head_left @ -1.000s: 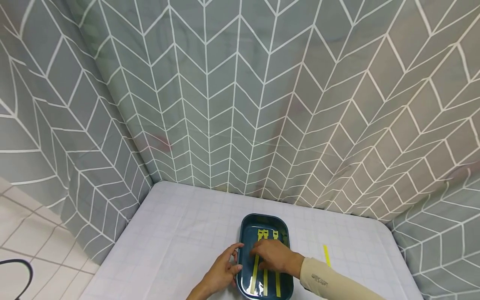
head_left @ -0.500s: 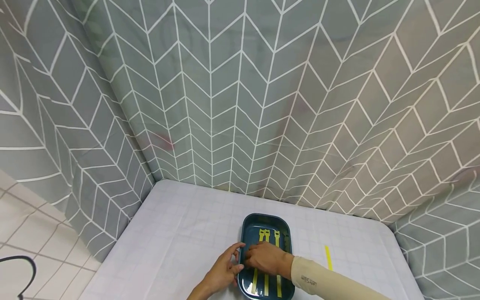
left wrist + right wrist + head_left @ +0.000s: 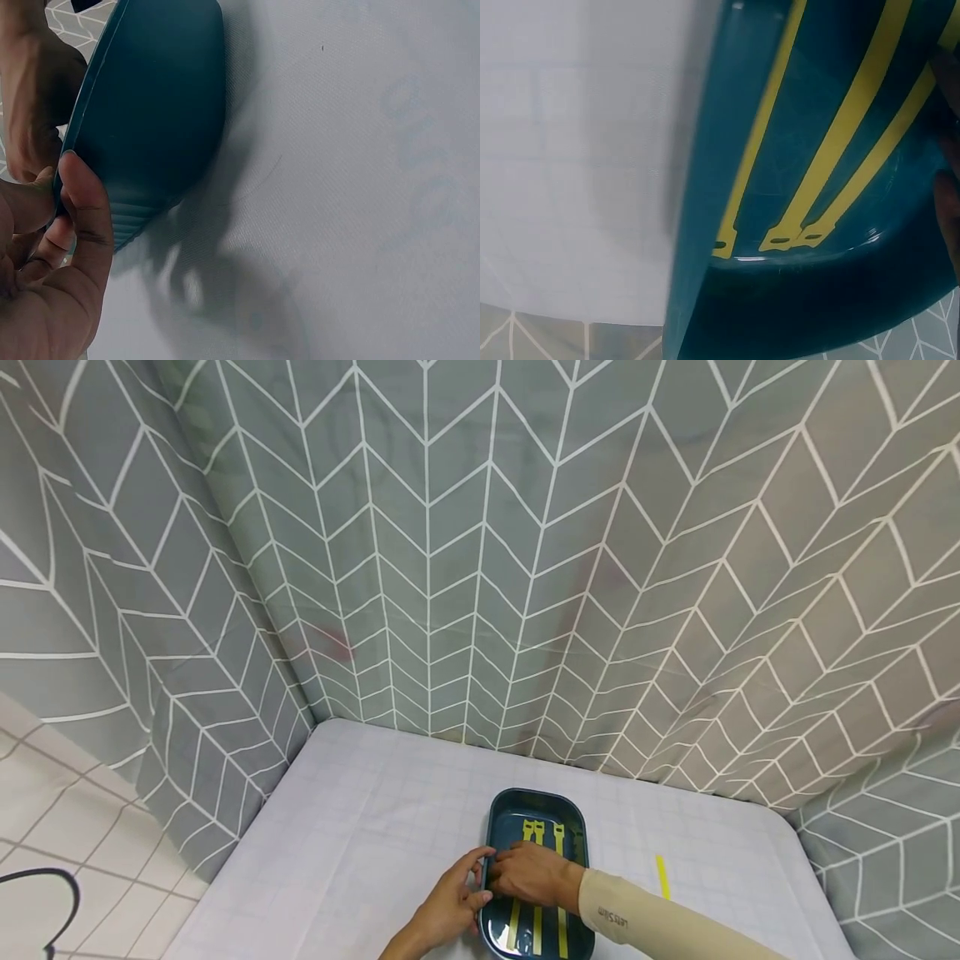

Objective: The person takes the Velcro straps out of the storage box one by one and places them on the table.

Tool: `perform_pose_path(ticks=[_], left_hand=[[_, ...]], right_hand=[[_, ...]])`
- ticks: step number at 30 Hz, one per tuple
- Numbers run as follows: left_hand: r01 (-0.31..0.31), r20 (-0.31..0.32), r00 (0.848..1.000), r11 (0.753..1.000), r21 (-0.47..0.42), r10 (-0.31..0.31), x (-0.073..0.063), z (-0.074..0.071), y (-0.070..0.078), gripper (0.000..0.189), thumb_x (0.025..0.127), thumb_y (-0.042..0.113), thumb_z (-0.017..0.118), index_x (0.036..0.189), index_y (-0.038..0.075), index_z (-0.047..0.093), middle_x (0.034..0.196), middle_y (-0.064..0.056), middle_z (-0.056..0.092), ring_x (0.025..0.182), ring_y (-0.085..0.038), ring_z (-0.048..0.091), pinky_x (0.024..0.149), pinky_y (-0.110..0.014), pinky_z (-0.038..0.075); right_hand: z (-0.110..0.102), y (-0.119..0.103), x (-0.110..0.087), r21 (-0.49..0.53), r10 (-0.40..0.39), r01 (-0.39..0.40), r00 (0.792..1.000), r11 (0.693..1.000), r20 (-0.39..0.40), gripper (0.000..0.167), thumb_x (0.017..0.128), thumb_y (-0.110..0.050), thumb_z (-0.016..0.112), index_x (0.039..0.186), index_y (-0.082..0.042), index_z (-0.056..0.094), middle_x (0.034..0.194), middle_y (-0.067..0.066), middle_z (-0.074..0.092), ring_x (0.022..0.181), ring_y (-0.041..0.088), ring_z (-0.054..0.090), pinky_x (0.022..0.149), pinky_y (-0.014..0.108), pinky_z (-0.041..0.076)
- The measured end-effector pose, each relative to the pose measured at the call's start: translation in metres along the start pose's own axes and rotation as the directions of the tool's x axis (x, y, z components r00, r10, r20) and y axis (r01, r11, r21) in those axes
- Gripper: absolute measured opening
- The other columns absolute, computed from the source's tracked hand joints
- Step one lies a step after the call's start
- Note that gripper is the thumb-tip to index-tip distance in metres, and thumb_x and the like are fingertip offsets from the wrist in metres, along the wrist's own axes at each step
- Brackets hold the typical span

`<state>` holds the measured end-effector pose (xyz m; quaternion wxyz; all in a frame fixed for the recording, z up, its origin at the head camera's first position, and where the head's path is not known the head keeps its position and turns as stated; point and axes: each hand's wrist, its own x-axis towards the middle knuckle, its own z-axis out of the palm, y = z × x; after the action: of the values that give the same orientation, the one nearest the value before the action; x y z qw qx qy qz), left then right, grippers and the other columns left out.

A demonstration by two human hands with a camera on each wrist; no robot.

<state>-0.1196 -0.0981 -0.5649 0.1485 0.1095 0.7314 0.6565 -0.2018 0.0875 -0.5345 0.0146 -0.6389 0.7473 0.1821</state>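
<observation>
A dark teal rectangular tray (image 3: pixel 519 802) lies on the white-covered table. Inside it are several flat yellow straps (image 3: pixel 834 154) with slotted heads, laid lengthwise side by side. My left hand (image 3: pixel 447 900) pinches the tray's left rim; in the left wrist view its thumb and fingers (image 3: pixel 86 202) meet over the edge. Reaching across from the right, my right hand (image 3: pixel 534 872) is down inside the tray above the straps, near the left wall. Its fingertips are mostly hidden, and only dark fingers (image 3: pixel 949 206) show at the right wrist view's edge. Whether they hold a strap cannot be told.
Another yellow strip (image 3: pixel 663 877) lies on the white tablecloth (image 3: pixel 375 810) to the right of the tray, partly behind the right sleeve (image 3: pixel 645 910). Patterned grey curtains (image 3: pixel 510 568) close in the table's back and sides. A black cable loop (image 3: pixel 71 885) shows at far left.
My right hand has shifted left and slightly down inside the tray, toward its left wall. The left hand stays on the rim. The head view has drifted slightly.
</observation>
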Motion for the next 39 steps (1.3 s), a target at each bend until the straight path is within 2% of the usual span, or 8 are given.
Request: perform_pose_path(ticks=[6, 12, 16, 22, 28, 35, 39], left_hand=[[0.014, -0.006, 1.0, 1.0, 0.006, -0.014, -0.0006, 0.0005, 0.0006, 0.058, 0.094, -0.007, 0.06, 0.147, 0.004, 0.039, 0.108, -0.008, 0.044, 0.049, -0.009, 0.053, 0.044, -0.031, 0.054], [-0.018, -0.003, 1.0, 1.0, -0.003, 0.018, -0.0003, 0.0008, 0.0008, 0.058, 0.094, -0.007, 0.06, 0.147, 0.002, 0.039, 0.108, -0.008, 0.044, 0.049, -0.006, 0.053, 0.043, -0.032, 0.055], [-0.022, -0.004, 1.0, 1.0, 0.002, 0.022, -0.0002, 0.001, 0.0012, 0.057, 0.094, -0.007, 0.06, 0.146, 0.001, 0.039, 0.108, -0.008, 0.044, 0.048, -0.006, 0.052, 0.043, -0.031, 0.055], [-0.02, -0.005, 1.0, 1.0, 0.003, 0.02, 0.0, 0.0015, 0.0009, 0.057, 0.094, -0.007, 0.06, 0.147, 0.002, 0.039, 0.108, -0.008, 0.044, 0.048, -0.006, 0.052, 0.043, -0.031, 0.054], [-0.014, -0.005, 1.0, 1.0, 0.001, 0.014, -0.0005, 0.0023, -0.0002, 0.057, 0.094, -0.007, 0.06, 0.147, 0.002, 0.039, 0.108, -0.008, 0.044, 0.049, -0.006, 0.052, 0.042, -0.031, 0.054], [-0.021, -0.007, 1.0, 1.0, 0.003, 0.021, -0.0003, 0.0026, 0.0002, 0.058, 0.094, -0.009, 0.06, 0.147, 0.002, 0.039, 0.107, -0.008, 0.045, 0.048, -0.006, 0.052, 0.043, -0.033, 0.055], [-0.01, -0.012, 1.0, 1.0, 0.009, 0.01, -0.001, 0.0021, 0.0013, 0.058, 0.094, -0.008, 0.06, 0.147, 0.004, 0.039, 0.107, -0.008, 0.045, 0.049, -0.007, 0.052, 0.043, -0.033, 0.054]], right_hand=[[0.0023, 0.0001, 0.0013, -0.055, -0.032, 0.031, 0.999, 0.998, -0.017, 0.023, 0.09, -0.032, 0.075, 0.112, -0.038, 0.073, 0.11, -0.018, 0.069, 0.1, -0.001, 0.062, 0.091, 0.019, 0.055], [0.0061, -0.0044, 0.0026, -0.168, -0.096, 0.088, 0.995, 0.982, -0.04, 0.011, 0.094, -0.035, 0.07, 0.104, -0.039, 0.073, 0.102, -0.02, 0.067, 0.094, -0.003, 0.059, 0.081, 0.014, 0.051], [0.0054, -0.0061, 0.0029, -0.202, -0.105, 0.095, 0.994, 0.975, -0.036, 0.009, 0.095, -0.036, 0.066, 0.101, -0.039, 0.073, 0.1, -0.022, 0.067, 0.094, -0.003, 0.059, 0.08, 0.014, 0.05], [0.0031, -0.0064, 0.0032, -0.205, -0.112, 0.105, 0.994, 0.973, -0.021, 0.009, 0.095, -0.036, 0.066, 0.1, -0.04, 0.073, 0.1, -0.022, 0.067, 0.093, -0.004, 0.059, 0.079, 0.014, 0.049], [0.0025, -0.0069, 0.0036, -0.162, -0.132, 0.131, 0.991, 0.978, -0.001, 0.01, 0.095, -0.033, 0.067, 0.101, -0.039, 0.073, 0.102, -0.022, 0.068, 0.093, -0.005, 0.059, 0.083, 0.013, 0.051], [0.0003, -0.007, 0.0032, -0.209, -0.153, 0.147, 0.988, 0.967, -0.016, 0.01, 0.095, -0.034, 0.067, 0.101, -0.04, 0.071, 0.101, -0.022, 0.068, 0.092, -0.006, 0.06, 0.086, 0.013, 0.05], [-0.0032, -0.0041, 0.0026, -0.197, -0.167, 0.16, 0.986, 0.967, -0.015, 0.013, 0.095, -0.034, 0.068, 0.106, -0.041, 0.07, 0.104, -0.022, 0.069, 0.094, -0.005, 0.062, 0.086, 0.013, 0.049]])
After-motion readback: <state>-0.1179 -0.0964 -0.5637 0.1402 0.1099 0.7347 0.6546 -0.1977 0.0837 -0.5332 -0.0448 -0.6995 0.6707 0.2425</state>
